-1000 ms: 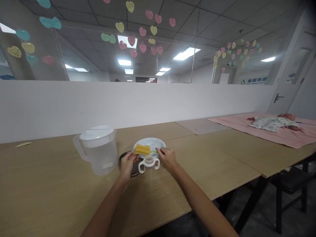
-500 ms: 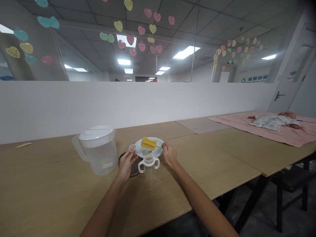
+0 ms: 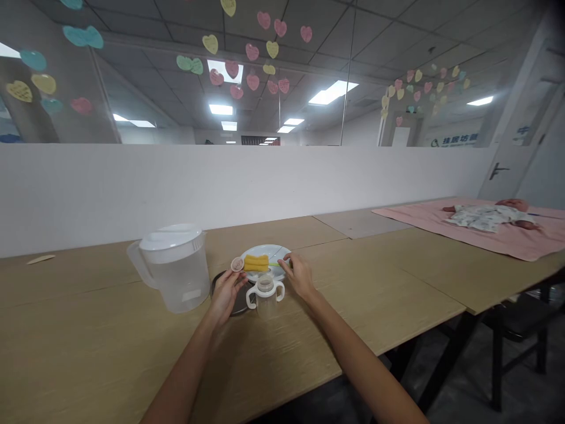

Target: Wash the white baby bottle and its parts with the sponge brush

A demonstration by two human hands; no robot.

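Note:
My left hand [image 3: 227,290] pinches a small clear round cap [image 3: 237,264] over the edge of a dark round tray [image 3: 242,300]. In my right hand [image 3: 298,274] is the green stick of a yellow sponge brush [image 3: 256,262]. The sponge lies level above a white plate [image 3: 277,252], its left end close beside the cap; whether they touch I cannot tell. Between my hands, nearer to me, a clear bottle [image 3: 265,303] with two white handles stands upright and uncapped. Other small items on the plate are partly hidden.
A lidded clear pitcher [image 3: 183,277] stands left of my left hand. At the far right a doll [image 3: 477,217] lies on a pink cloth [image 3: 507,242]. A white wall [image 3: 265,182] runs behind the table [image 3: 375,282], with a dark stool [image 3: 514,321] at lower right.
My right hand has moved slightly left, bringing the yellow sponge lower and closer to the cap. The cap has turned a little in my left hand.

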